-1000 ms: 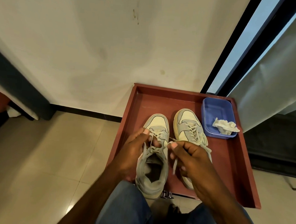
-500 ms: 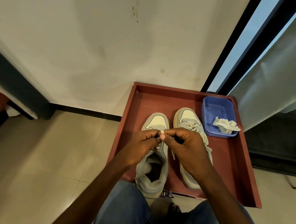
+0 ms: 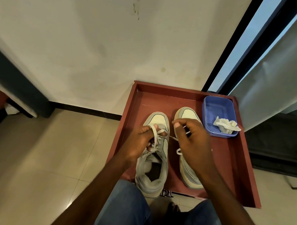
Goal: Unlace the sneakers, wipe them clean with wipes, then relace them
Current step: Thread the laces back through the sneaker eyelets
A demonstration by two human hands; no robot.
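Note:
Two grey and cream sneakers stand side by side in a red-brown tray, toes towards the wall. Over the left sneaker my left hand pinches a loop of its white lace above the tongue. My right hand hovers over the right sneaker and pinches the other end of the same lace, which runs taut between the two hands. Much of the right sneaker is hidden under my right hand and forearm.
A blue plastic tub with a crumpled white wipe sits in the tray's far right corner. A cream wall rises behind, a dark window frame and pale curtain to the right. Tiled floor lies left; my jeans-clad knees are below.
My hands, pinched together over the left sneaker half a second ago, have drawn apart. The right hand moved right over the other sneaker, pulling the lace out sideways.

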